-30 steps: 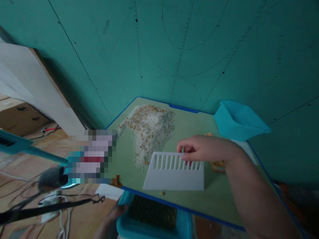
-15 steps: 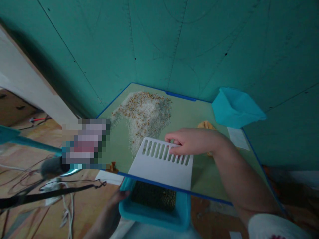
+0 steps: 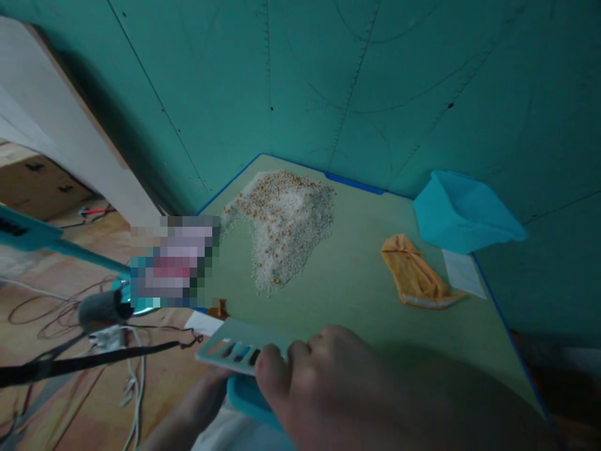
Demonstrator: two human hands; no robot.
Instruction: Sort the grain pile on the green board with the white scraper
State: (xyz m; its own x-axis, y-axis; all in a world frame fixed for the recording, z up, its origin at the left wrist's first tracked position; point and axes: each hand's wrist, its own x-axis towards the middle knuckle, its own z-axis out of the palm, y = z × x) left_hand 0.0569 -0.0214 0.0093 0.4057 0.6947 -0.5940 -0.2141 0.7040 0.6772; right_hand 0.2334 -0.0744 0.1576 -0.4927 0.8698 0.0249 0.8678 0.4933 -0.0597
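My right hand [image 3: 328, 382] is close to the camera at the table's near edge, fingers closed on a white slotted scraper [image 3: 235, 347] held out over the edge. Below it a teal tray [image 3: 244, 398] shows only as a small corner. My left forearm [image 3: 188, 413] reaches toward that tray from below; the left hand's fingers are hidden behind the scraper. A pile of white grains mixed with yellow-brown seeds [image 3: 282, 219] lies at the far left of the green table [image 3: 357, 288].
An orange cloth [image 3: 416, 275] lies right of the pile. A teal bin [image 3: 464, 213] stands at the far right corner, with a white paper slip [image 3: 462, 272] beside it. Teal walls close the back. Cables, a microphone [image 3: 101, 310] and a stand lie on the floor at left.
My right hand has pulled the scraper from the middle of the table back over the near edge, uncovering the orange cloth. The tray under the edge is now mostly hidden.
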